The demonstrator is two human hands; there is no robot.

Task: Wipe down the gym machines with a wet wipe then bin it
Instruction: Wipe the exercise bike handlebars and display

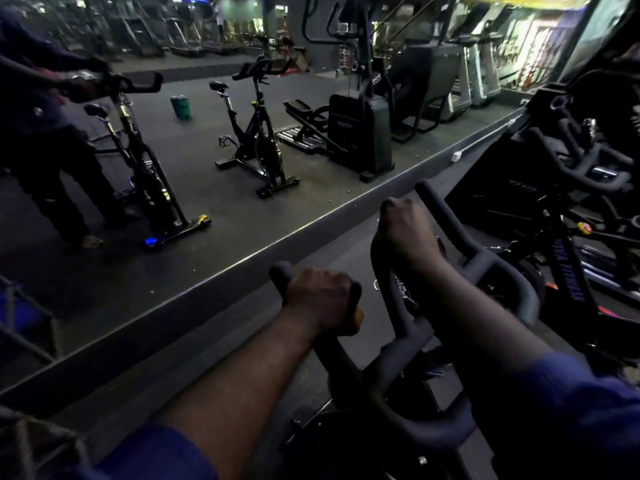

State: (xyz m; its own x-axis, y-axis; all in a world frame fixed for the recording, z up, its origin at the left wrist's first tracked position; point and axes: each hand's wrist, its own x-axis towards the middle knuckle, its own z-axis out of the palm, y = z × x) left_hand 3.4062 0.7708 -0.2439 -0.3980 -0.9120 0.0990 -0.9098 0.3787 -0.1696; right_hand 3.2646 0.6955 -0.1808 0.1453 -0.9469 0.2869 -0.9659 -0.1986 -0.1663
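Along the bottom edge of the frame, two blue sleeves (156, 455) give way to bare forearms reaching forward over a spin bike. Just right of centre the left hand (318, 299) is curled into a fist around the left horn of the handlebar (491, 268), knuckles up. Slightly higher and to the right, the right hand (403, 230) is wrapped the same way around the inner loop of the same bar. Whether a wet wipe lies under either palm cannot be told, since both fists hide what they press against. At the right edge, beside this bike, stands a second bike frame (568, 271) with blurred lettering on its tube. A mirror wall (242, 244) runs diagonally from lower left to upper right. At the left of the mirror, a person (41, 140) holds the bars of a bike with yellow trim (149, 188). Further up, near the centre, a lone spin bike (258, 140) stands on the dark floor, with a green bin (180, 107) to its left and an elliptical trainer (360, 133) to its right. Treadmills (464, 81) line the upper right.
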